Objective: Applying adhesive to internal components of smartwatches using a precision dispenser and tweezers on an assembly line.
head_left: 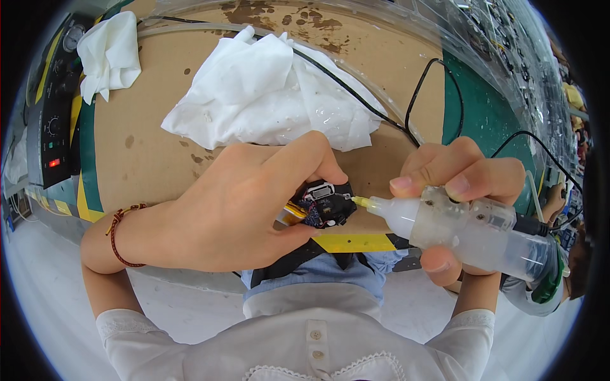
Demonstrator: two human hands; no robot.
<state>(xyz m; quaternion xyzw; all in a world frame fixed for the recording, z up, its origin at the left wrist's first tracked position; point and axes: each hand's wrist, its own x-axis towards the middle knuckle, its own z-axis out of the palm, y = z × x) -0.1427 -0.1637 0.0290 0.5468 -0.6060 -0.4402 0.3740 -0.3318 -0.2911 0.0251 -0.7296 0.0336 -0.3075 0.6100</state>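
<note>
From where I stand, the brown work surface spreads beyond the fingers of both hands, and just past the left hand's knuckles a big crumpled white cloth lies on it. Far out to the left of those fingers stands a black control box with a small red light showing. The left hand is closed in a pinch, index finger curled over the far side and thumb beneath on the near side. The right hand is wrapped round a translucent syringe dispenser, fingers along its far side and thumb on the near one, its nose aimed left at the other hand's fingertips. Between the left finger and thumb sits the little black component, with a yellow ribbon tucked in towards the palm. Smallest of all, the yellow nozzle tip meets or nearly meets the component's right edge, just off the left fingertips; I can't tell whether it touches. I'd judge this is the dispensing step, at the point of lining up or applying; the next move calls for a still left pinch and a light, controlled right hand.
</note>
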